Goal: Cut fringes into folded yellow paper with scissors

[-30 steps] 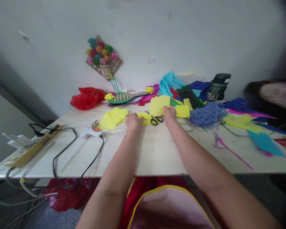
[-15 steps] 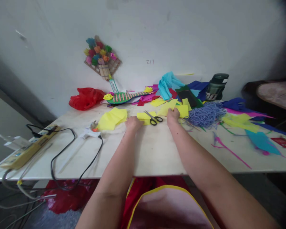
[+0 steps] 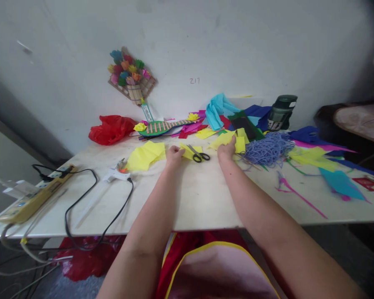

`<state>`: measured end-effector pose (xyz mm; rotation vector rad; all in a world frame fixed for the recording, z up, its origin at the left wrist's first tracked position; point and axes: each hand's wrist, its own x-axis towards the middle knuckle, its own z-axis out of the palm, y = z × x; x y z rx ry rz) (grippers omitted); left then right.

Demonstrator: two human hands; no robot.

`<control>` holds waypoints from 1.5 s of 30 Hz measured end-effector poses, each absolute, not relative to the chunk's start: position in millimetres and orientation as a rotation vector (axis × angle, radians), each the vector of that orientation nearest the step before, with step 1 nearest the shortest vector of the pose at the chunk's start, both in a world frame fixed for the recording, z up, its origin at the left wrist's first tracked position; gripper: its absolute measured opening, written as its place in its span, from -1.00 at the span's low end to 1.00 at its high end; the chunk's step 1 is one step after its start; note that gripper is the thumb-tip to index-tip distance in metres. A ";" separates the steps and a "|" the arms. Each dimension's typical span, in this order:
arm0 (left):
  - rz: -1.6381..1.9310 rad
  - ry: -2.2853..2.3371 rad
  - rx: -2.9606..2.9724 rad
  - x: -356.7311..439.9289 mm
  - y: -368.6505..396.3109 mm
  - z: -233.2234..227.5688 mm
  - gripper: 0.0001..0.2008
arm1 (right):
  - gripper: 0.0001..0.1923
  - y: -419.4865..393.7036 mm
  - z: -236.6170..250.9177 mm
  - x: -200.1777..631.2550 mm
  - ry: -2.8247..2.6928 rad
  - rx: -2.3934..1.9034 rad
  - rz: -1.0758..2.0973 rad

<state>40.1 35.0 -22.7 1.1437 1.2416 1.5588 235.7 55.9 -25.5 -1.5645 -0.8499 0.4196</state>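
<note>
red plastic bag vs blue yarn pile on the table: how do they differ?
The red plastic bag is glossy, crumpled film; the blue yarn pile is a loose tangle of thin strands. The bag sits far left by the wall, away from both hands; the yarn lies just right of the right hand. Both rest untouched on the white table.

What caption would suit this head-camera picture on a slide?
Left hand and right hand rest on yellow paper sheets either side of black-handled scissors on a cluttered white craft table.
</note>
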 end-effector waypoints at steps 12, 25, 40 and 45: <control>1.565 0.913 0.891 40.5 31.3 -19.5 -0.71 | -0.56 30.2 -9.6 222.9 -1.211 -1.750 -0.074; 1.576 0.875 0.888 42.5 29.1 -17.4 -0.71 | -0.57 12.0 -3.0 191.3 -2.171 -1.747 -0.031; 1.647 0.759 0.932 23.5 27.4 -7.8 -0.74 | -0.68 12.6 0.5 194.5 -2.011 -1.800 -0.106; 1.551 0.637 0.958 25.9 25.4 -7.8 -0.72 | -0.60 18.3 -4.1 191.2 -1.951 -1.530 0.183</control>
